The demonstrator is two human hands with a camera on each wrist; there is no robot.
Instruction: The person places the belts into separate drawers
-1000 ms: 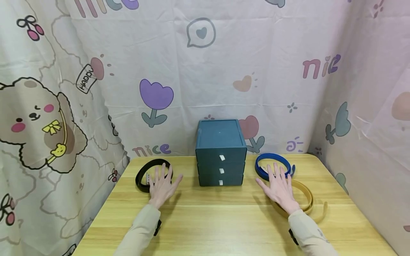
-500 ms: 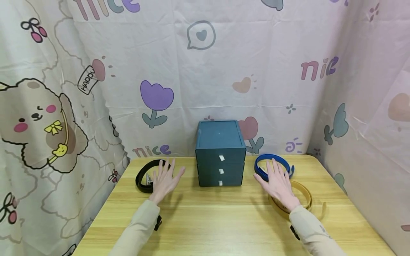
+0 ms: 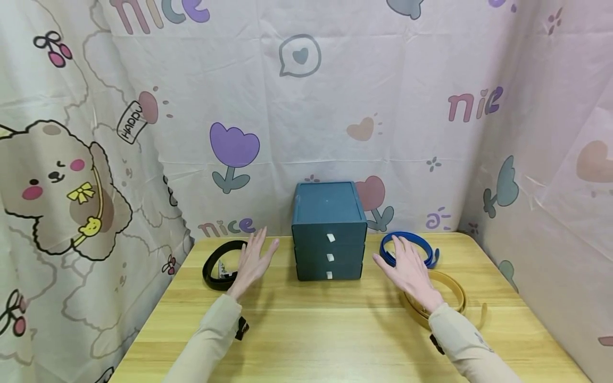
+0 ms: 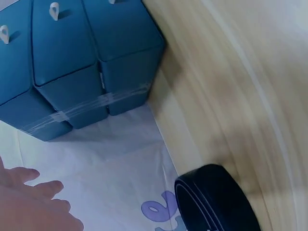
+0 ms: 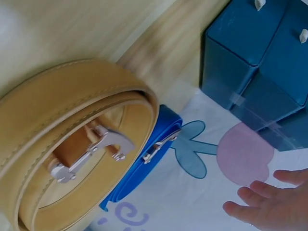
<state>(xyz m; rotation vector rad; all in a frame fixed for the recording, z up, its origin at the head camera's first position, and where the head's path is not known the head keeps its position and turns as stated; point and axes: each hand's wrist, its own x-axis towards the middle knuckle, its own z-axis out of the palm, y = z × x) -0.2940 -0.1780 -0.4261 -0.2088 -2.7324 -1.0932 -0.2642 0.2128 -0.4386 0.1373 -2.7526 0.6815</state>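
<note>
Above the table, my left hand [image 3: 253, 267] hovers beside a coiled black belt [image 3: 210, 271], fingers extended and holding nothing. My right hand [image 3: 411, 271] is likewise held up with straight fingers. It partly covers a coiled blue belt [image 3: 431, 250] behind it and a coiled tan belt [image 3: 461, 298] near its wrist. A silver buckle [image 5: 91, 154] shows inside the tan coil in the right wrist view. Between the hands, at the back, stands a dark blue three-drawer box [image 3: 329, 205] with small white pulls.
The wooden table [image 3: 306, 340] reaches back to a patterned curtain [image 3: 306, 117], which also hangs on both sides. Clear tape [image 4: 106, 100] runs across the drawer box's side. The tan belt's loose end [image 3: 482, 315] sticks out to the right.
Both hands have lifted a little and turned with their palms more inward. The left has shifted slightly right, uncovering more of the black belt. Belts and box stay put.
</note>
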